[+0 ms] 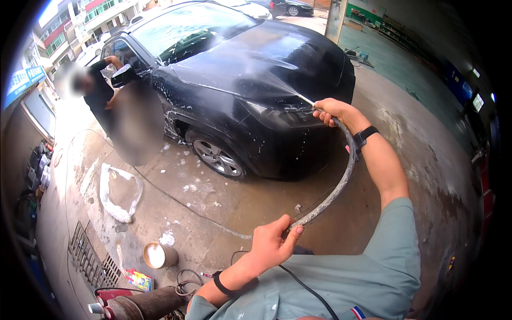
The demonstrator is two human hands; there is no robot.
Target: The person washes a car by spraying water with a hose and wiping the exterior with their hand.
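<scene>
Underfoot — wet concrete floor [261,200], black car [213,88] ahead, drain grates [87,249] leftward

Daylight from upper left overexposes the pale concrete ground [74,120]. Glare whitens the sloped glass windshield [186,29] and glossy black car hood [274,45]. The green-floored interior [386,72] at right is dimmer. Blur covers the head and lower body of the dark-clothed person [97,88]. Fisheye distortion bends edges near the black rim.

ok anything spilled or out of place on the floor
White foam clumps dot the concrete floor; a crumpled, whitish ring-shaped item lies loose left of the black car's silver front wheel, as if dropped.
</scene>
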